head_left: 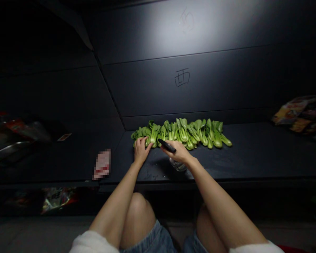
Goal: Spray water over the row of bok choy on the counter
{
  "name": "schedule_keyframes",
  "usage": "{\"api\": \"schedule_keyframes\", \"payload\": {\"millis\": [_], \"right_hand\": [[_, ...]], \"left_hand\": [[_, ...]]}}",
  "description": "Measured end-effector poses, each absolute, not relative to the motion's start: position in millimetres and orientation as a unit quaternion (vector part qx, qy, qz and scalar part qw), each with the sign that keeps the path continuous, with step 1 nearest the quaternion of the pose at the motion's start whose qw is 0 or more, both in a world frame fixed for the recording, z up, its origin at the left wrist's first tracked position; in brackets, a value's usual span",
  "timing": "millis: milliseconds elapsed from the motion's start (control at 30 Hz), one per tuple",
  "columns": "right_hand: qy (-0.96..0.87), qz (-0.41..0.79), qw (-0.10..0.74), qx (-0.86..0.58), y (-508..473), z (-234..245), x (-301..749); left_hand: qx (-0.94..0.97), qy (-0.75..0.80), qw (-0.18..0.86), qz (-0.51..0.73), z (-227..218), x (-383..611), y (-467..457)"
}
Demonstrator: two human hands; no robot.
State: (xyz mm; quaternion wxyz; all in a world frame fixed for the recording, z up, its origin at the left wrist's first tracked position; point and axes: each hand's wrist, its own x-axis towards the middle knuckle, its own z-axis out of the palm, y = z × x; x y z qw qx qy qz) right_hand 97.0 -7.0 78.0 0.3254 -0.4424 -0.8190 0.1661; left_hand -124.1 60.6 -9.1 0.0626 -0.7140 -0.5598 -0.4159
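Note:
A row of green bok choy (183,130) lies along the dark shelf (250,151), leafy ends toward the back panel and pale stems toward me. At the row's left end, my left hand (141,151) has its fingers and thumb around the stem end of a bok choy. My right hand (179,150) grips a spray bottle (178,165) in front of the row's middle. Its black spray head (167,146) points left, toward my left hand. The clear body shows below my palm; my fingers on the trigger are mostly hidden.
Dark back panels (152,88) with drawn characters rise behind the row. Packaged goods (302,114) sit at the far right; blurred packets (18,130) are at the far left. A pixelated card-like item (102,164) lies left of my arm. Below is a lower shelf with a packet (58,198).

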Motion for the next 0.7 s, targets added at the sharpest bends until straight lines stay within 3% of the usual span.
{"api": "schedule_keyframes", "payload": {"millis": [700], "right_hand": [[-0.805,0.181,0.381,-0.416,-8.4,73.2,107.4]], "left_hand": [[-0.715,-0.556,0.013,-0.423,-9.4,-117.1,69.9]]}}
